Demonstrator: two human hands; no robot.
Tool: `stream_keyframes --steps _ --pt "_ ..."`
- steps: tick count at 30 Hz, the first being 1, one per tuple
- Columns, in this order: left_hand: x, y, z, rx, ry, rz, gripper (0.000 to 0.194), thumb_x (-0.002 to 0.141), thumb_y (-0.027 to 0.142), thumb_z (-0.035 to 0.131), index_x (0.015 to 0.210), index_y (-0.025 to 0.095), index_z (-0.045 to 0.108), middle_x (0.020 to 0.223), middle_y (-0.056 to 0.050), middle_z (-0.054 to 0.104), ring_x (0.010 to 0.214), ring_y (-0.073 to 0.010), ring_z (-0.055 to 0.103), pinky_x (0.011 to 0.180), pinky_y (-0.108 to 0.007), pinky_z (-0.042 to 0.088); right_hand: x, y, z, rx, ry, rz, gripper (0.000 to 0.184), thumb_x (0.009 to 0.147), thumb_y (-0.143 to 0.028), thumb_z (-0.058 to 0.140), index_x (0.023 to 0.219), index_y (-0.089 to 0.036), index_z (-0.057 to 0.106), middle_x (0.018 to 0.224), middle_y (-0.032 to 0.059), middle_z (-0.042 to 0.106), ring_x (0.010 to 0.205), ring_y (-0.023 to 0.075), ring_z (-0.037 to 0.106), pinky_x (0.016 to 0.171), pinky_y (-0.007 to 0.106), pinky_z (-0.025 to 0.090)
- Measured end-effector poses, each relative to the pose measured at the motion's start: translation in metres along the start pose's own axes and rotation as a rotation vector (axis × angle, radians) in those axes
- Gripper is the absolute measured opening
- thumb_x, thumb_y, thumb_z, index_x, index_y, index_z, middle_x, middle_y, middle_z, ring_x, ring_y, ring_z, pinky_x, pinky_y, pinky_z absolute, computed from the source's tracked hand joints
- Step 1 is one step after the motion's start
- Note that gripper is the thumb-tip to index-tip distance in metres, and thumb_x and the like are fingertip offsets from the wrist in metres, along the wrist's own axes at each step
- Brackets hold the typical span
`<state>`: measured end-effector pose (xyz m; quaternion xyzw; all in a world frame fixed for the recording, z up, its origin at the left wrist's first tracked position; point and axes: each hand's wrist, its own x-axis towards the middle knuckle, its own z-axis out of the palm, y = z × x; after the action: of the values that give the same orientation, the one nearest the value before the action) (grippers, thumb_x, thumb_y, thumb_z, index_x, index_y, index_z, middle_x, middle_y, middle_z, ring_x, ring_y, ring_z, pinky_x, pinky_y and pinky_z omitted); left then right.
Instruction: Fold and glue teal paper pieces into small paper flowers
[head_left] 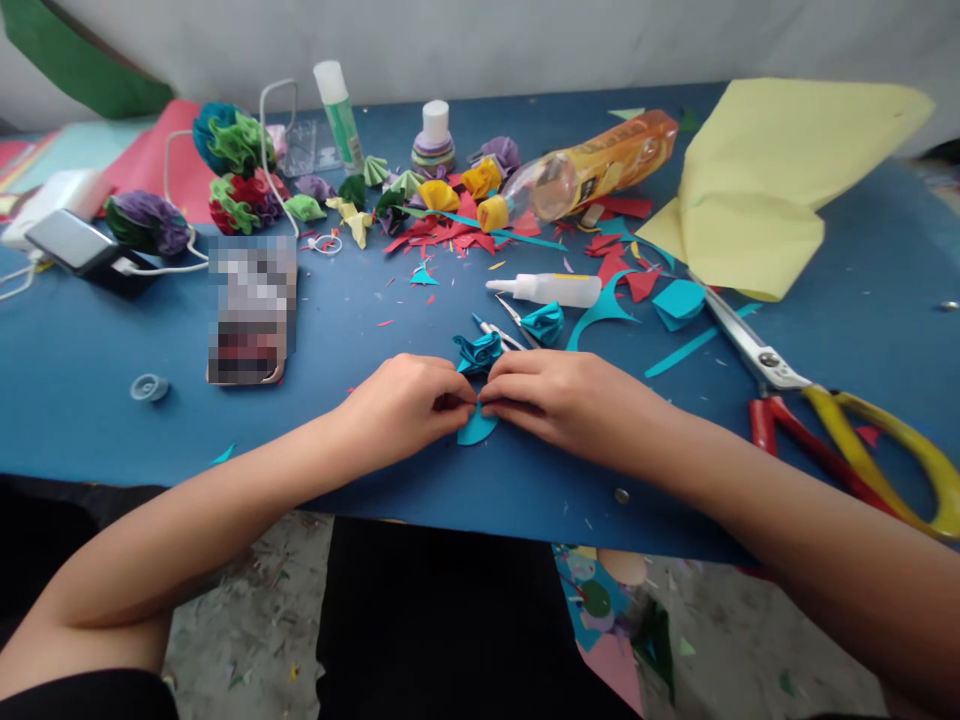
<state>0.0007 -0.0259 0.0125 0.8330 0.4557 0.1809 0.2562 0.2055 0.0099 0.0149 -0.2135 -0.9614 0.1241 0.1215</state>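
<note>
Both of my hands meet near the front of the blue table. A small turquoise paper piece (pixel 478 428) with a rounded lower edge is pinched between them. My left hand (pixel 409 400) grips its left side with thumb and forefinger, and my right hand (pixel 551 392) pinches the right side. Just beyond my fingertips lies a folded turquoise paper flower (pixel 478 352). Another turquoise paper flower (pixel 544 323) rests to its right, beside a partly hidden pair of small scissors (pixel 510 338). Behind them a white glue bottle (pixel 555 289) lies on its side.
Large scissors (pixel 772 365) with red and yellow handles lie at the right, by folded yellow paper (pixel 750 200). Paper flowers, red scraps (pixel 442 232), a glue stick (pixel 339 115) and a plastic bottle (pixel 592 170) spread along the back. A phone (pixel 253 310) lies left.
</note>
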Motion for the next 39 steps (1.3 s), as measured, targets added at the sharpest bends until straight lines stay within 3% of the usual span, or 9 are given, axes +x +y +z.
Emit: stream_keyframes --steps 12,23,39 --pt "-0.0021 0.0027 0.0017 0.027 -0.005 -0.048 0.013 0.081 0.014 0.062 0.081 0.015 0.075 0.070 -0.002 0.069 0.060 -0.0099 0.058 0.060 -0.020 0.043 -0.0015 0.0004 -0.0014 -0.060 0.014 -0.068 0.019 0.092 -0.017 0.052 0.089 -0.013 0.070 0.089 0.0065 0.069 0.075 0.0165 0.066 0.066 0.026 0.051" --pt "-0.0006 0.0042 0.0001 -0.033 -0.017 -0.137 0.011 0.077 0.015 0.065 0.080 0.016 0.075 0.067 -0.001 0.069 0.057 -0.0092 0.056 0.057 -0.019 0.043 -0.0014 -0.0010 -0.0013 -0.068 0.018 -0.024 0.017 0.091 -0.021 0.055 0.089 -0.014 0.070 0.088 0.0063 0.070 0.075 0.0164 0.066 0.066 0.027 0.051" --pt "-0.0045 0.0082 -0.0035 -0.008 -0.056 -0.107 0.008 0.080 0.018 0.067 0.081 0.017 0.075 0.072 -0.001 0.071 0.060 -0.0097 0.060 0.059 -0.019 0.044 -0.0019 -0.0057 -0.0063 -0.018 -0.067 0.081 0.014 0.088 -0.026 0.060 0.080 -0.016 0.067 0.083 0.0043 0.068 0.074 0.0157 0.065 0.062 0.025 0.047"
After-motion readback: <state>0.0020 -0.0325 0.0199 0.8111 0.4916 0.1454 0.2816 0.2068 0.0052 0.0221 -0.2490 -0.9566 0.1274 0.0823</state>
